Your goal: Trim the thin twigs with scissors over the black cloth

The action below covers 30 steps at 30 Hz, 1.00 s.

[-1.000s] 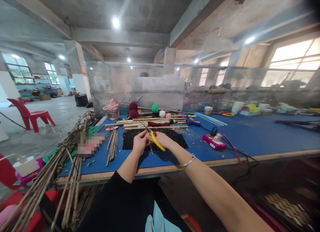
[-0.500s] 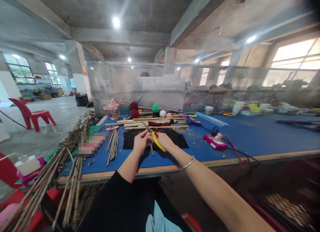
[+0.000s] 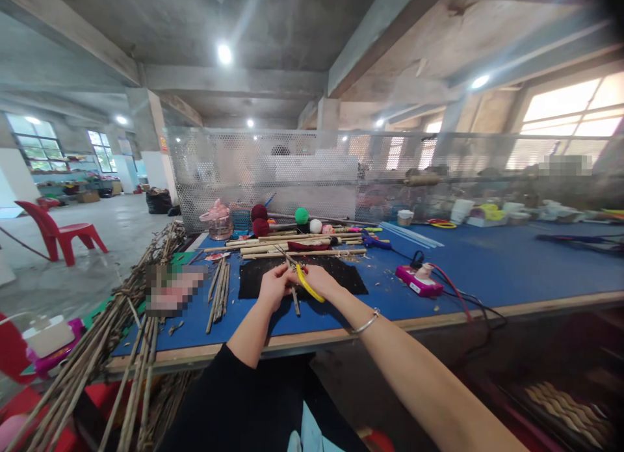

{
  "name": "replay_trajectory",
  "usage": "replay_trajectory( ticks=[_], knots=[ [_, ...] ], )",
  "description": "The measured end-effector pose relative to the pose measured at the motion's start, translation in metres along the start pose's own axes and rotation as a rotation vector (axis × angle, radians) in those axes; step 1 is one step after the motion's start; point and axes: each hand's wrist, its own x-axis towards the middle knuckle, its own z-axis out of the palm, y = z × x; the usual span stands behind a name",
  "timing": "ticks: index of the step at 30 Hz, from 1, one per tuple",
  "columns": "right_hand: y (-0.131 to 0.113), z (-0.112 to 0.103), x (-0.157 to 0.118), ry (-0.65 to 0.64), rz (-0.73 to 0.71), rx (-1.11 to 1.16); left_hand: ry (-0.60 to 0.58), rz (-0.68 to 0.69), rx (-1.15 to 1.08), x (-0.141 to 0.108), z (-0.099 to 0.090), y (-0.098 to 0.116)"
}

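Note:
Over a black cloth [image 3: 347, 274] on the blue tabletop, my two hands meet. My left hand [image 3: 274, 285] is closed, fingers pinched around a short thin stick [image 3: 295, 302] whose lower end points toward me. Closed on yellow-handled scissors [image 3: 311, 287], my right hand [image 3: 319, 281] sits close beside it. The thin blades point up and to the left near the stick; whether they touch it I cannot tell. Left of the cloth lies a small bundle of cut sticks [image 3: 220, 294]. Pale, thicker sticks [image 3: 312, 253] lie crosswise just behind the cloth.
Long twigs [image 3: 110, 341] are heaped at the left table edge. A purple power strip [image 3: 418, 282] with cables lies at the right. Coloured balls [image 3: 301, 216], a pink-lidded jar [image 3: 218, 222] and a blue-handled tool [image 3: 377, 240] stand or lie farther back, before a perforated metal screen [image 3: 234, 159].
The view has shifted slightly. Both hands stay nearly in place, still holding the stick and the scissors; the stick's lower end sits a little lower.

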Motion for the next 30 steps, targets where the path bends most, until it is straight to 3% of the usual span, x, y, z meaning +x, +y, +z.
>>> replay_trajectory(
  ticks=[7, 13, 19, 24, 30],
  knots=[
    [0.001, -0.002, -0.001, -0.022, -0.01, -0.023, -0.004, -0.019, 0.009, -0.001, 0.0, 0.002],
    [0.0, -0.003, 0.001, 0.033, 0.079, -0.11, 0.074, -0.03, -0.033, 0.003, -0.001, 0.002],
    [-0.015, -0.007, -0.008, -0.031, -0.063, -0.017, -0.004, 0.025, -0.057, 0.004, -0.004, 0.0],
    [-0.026, -0.017, -0.013, -0.097, -0.1, -0.039, -0.044, 0.074, -0.037, 0.005, -0.003, -0.002],
    [-0.02, -0.011, -0.006, -0.046, 0.009, -0.051, -0.043, 0.113, -0.005, 0.007, -0.004, -0.005]
  ],
)
